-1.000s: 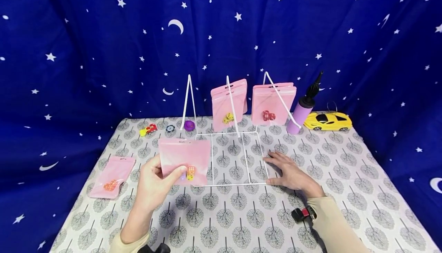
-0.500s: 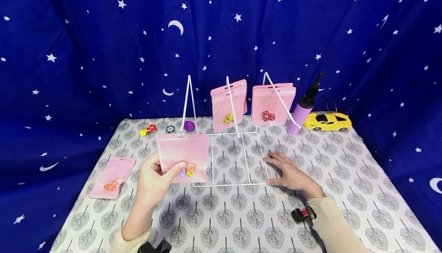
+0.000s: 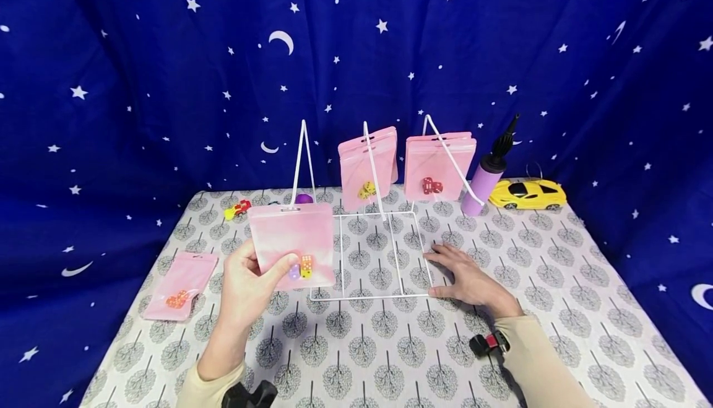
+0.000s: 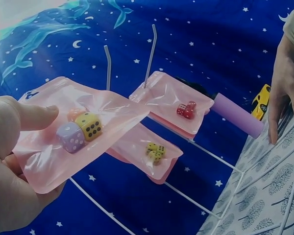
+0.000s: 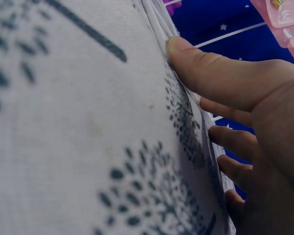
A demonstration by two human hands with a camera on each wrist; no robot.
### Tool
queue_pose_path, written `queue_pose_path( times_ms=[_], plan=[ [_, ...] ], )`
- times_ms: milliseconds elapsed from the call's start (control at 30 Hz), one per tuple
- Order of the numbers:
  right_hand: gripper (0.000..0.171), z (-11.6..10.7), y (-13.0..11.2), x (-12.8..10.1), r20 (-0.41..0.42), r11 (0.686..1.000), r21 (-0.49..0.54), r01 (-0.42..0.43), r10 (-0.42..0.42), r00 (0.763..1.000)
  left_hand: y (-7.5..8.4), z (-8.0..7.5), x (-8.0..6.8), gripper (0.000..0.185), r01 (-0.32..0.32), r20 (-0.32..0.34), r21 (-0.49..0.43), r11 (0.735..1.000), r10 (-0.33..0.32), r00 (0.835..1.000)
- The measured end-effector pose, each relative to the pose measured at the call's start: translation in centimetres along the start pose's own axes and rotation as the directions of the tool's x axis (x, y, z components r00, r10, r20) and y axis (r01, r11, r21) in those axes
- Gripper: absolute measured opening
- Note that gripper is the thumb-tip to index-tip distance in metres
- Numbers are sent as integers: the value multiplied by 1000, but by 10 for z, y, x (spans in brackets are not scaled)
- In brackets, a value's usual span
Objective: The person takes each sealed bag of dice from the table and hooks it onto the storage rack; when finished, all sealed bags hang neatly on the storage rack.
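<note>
My left hand (image 3: 245, 287) pinches a pink zip bag (image 3: 292, 228), thumb in front and fingers behind. Purple and yellow dice (image 4: 90, 127) show through it, with something orange behind them. The bag stands upright, its top hole close to the lower end of the white wire rack's left prong (image 3: 298, 163); I cannot tell whether they touch. Pink bags with yellow dice (image 3: 367, 190) hang on the middle prong. Others with red dice (image 3: 432, 186) hang on the right prong. My right hand (image 3: 468, 278) rests at the right side of the rack's base (image 3: 362, 297), fingers spread, touching the wire.
Flat on the cloth at left lies a pink bag with orange dice (image 3: 181, 287). Behind the rack are a small red-yellow toy car (image 3: 238, 210) and a purple object (image 3: 304, 199). A purple hand pump (image 3: 481, 188) and yellow car (image 3: 528, 195) stand back right.
My left hand has raised the bag and carried it slightly away from me, bringing its top edge up to the left prong's lower end. My right hand has stayed at the base.
</note>
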State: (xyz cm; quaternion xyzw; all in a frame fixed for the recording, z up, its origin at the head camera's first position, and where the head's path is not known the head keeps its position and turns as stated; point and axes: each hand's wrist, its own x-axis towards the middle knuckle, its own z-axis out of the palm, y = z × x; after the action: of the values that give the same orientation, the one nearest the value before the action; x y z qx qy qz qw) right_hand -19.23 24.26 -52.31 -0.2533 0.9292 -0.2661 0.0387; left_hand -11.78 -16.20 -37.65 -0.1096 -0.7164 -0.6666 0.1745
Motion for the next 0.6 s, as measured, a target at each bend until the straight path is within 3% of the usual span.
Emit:
queue_pose_path(
  times_ms=[167, 367, 600],
  plan=[
    [82, -1, -1, 0, 5, 1000, -10, -2, 2, 1000, 0, 2, 2, 29, 54, -28, 20, 998, -53, 998],
    [81, -1, -1, 0, -2, 1000, -9, 9, -9, 1000, -6, 2, 7, 28, 57, -37, 28, 998, -56, 998],
    [80, 2, 0, -1, -42, 999, -10, 44, -44, 998, -16, 3, 16, 29, 105, -54, 50, 993, -102, 993]
  ],
)
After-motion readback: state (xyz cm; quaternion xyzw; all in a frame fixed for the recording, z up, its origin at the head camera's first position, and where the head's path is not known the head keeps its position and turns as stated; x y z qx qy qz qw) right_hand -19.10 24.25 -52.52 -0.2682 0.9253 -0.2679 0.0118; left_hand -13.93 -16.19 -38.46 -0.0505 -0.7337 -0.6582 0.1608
